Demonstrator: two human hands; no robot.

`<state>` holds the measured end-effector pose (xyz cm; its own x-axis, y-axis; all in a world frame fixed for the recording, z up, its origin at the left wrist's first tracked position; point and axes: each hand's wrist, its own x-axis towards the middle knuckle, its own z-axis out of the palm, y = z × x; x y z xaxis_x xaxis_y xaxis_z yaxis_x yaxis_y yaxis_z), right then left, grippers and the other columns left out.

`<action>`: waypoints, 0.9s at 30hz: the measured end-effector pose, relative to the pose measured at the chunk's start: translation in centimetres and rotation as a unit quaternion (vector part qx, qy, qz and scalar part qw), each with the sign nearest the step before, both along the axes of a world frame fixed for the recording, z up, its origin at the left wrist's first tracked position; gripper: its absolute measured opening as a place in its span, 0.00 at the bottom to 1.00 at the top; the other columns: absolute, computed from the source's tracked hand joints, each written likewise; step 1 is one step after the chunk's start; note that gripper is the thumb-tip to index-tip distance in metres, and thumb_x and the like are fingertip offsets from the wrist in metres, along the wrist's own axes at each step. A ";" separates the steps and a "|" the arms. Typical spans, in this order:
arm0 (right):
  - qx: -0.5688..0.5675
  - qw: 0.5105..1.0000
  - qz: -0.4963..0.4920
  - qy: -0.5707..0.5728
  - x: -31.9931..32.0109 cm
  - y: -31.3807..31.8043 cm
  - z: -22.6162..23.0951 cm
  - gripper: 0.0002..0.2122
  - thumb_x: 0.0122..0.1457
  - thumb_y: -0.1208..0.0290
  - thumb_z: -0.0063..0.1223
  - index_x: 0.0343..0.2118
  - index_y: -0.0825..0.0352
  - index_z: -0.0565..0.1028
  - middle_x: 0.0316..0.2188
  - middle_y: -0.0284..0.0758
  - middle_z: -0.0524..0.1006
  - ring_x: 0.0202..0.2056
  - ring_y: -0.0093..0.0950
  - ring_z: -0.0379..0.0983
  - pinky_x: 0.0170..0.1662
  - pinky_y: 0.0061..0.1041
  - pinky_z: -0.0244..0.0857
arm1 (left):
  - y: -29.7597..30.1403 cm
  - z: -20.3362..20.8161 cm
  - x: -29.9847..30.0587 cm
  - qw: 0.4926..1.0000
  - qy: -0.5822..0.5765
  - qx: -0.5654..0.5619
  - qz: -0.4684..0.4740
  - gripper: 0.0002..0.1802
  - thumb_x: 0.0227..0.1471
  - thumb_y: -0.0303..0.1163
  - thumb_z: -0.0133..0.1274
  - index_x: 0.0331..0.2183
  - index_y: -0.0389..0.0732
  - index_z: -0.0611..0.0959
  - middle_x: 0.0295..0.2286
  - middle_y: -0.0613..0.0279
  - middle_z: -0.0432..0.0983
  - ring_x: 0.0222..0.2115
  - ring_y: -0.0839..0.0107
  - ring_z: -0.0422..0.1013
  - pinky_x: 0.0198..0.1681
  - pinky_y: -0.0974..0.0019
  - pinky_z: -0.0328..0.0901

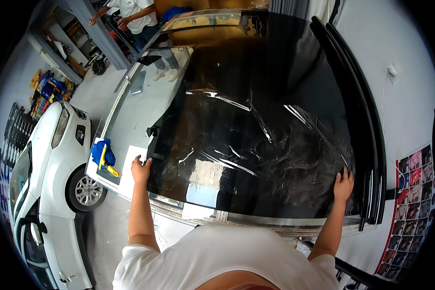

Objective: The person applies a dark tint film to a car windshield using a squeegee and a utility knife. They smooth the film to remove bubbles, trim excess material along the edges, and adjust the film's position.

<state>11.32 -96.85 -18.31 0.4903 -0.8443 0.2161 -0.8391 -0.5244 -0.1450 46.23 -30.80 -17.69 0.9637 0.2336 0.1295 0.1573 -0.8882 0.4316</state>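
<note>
Stretches wide as a glass-topped table point(140, 108), transparent at the left and edged by a pale, marked strip point(166, 208) along the near side. Bears a broad sheet of glossy dark film point(270, 193) over most of the top, creased toward the near right. Also holds, near the left corner, a bunched blue cloth point(110, 153) with a yellow tool point(112, 170) against it.

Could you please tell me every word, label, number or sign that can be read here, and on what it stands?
No text can be read clearly.
Patterned strip at lower centre: marks too small to read.
Picture chart at lower right: any lettering too small to read.
Blue marks at far left: too blurred to read.
</note>
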 end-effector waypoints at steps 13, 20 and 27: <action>0.094 0.873 0.470 -0.094 13.3 20.6 5.4 0.25 0.48 0.65 0.56 0.51 0.64 0.68 0.54 0.48 0.62 0.56 0.48 0.55 0.60 0.44 0.47 | 0.1 3.9 3.6 0.990 0.078 -0.110 0.039 0.11 0.37 0.35 0.63 0.21 0.37 0.80 0.16 0.59 0.74 0.20 0.66 0.72 0.27 0.63 0.65; 0.094 0.879 0.462 -0.063 12.0 22.0 3.9 0.24 0.48 0.60 0.56 0.50 0.63 0.70 0.53 0.49 0.64 0.56 0.46 0.56 0.59 0.45 0.47 | 1.0 5.0 4.6 0.989 0.072 -0.128 0.026 0.12 0.36 0.35 0.63 0.20 0.37 0.81 0.17 0.58 0.75 0.20 0.67 0.72 0.27 0.65 0.66; 0.092 0.953 0.284 -0.043 2.3 13.3 3.3 0.24 0.48 0.63 0.56 0.50 0.63 0.71 0.54 0.46 0.65 0.56 0.45 0.58 0.59 0.40 0.49 | 0.9 2.1 4.5 0.983 0.108 -0.146 0.038 0.13 0.35 0.35 0.65 0.19 0.37 0.80 0.15 0.60 0.74 0.18 0.69 0.70 0.25 0.65 0.65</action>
<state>13.62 -83.54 -15.01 0.8671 -0.4751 0.1497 -0.4081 -0.8499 -0.3333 50.69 -29.89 -15.57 0.9399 0.3023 -0.1590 0.3338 -0.7138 0.6157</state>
